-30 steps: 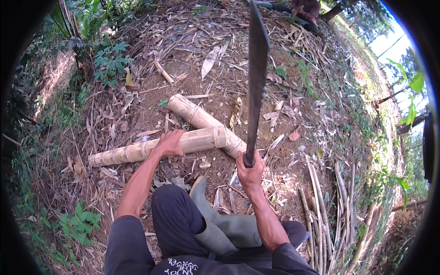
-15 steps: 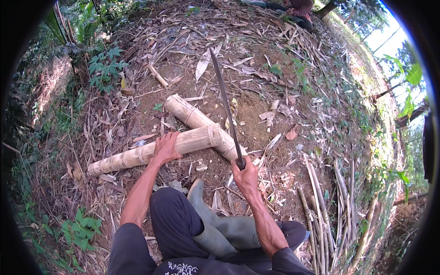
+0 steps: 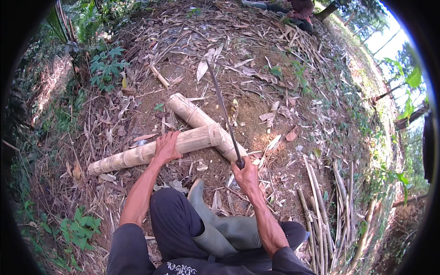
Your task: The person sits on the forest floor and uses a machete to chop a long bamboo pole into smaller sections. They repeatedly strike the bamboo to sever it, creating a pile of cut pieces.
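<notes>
One machete (image 3: 223, 110) (blade up-left) in right hand (image 3: 246, 173), above bamboo (image 3: 156, 150).

I am pressing my left hand (image 3: 166, 147) on a pale bamboo log (image 3: 156, 149) lying across another; my right hand (image 3: 246, 173) is gripping a long dark machete (image 3: 223, 112).

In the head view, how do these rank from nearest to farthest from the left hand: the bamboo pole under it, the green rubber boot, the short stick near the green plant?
From the left hand:
1. Bamboo pole: directly under the hand, touching it.
2. Green rubber boot: below and to the right, by the person's knee.
3. Short stick: far above, beside the green plant.
</notes>
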A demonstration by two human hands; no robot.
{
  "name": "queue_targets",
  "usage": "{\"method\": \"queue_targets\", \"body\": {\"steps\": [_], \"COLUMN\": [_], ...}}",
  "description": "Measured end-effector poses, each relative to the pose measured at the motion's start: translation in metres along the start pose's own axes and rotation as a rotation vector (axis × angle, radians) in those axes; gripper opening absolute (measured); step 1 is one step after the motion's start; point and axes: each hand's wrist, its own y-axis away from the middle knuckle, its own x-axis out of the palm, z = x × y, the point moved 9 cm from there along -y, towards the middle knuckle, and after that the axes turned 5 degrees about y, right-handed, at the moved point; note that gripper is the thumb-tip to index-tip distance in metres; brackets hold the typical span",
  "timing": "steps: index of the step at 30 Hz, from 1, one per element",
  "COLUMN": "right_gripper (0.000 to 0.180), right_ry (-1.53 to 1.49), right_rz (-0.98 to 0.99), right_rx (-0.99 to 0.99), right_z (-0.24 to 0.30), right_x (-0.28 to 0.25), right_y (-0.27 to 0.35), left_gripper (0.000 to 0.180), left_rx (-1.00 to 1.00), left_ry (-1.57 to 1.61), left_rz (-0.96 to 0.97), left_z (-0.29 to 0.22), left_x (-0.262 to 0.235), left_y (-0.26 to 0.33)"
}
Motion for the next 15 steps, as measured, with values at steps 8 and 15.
{"method": "queue_targets", "body": {"steps": [8,15], "right_gripper": [0.018,0.022], "right_ry": [0.041,-0.012], "right_rz": [-0.015,0.022], "right_rx": [0.055,0.017], "right_z": [-0.075,-0.012], "right_x": [0.038,0.016], "right_y": [-0.005,0.004], "left_gripper": [0.098,0.095], "left_rx": [-0.003,-0.004], "left_ry": [-0.027,-0.026], "left_rz": [-0.056,-0.076], "left_z": [-0.007,-0.008], "left_x": [0.019,0.017], "left_y": [-0.009,0.010]}}
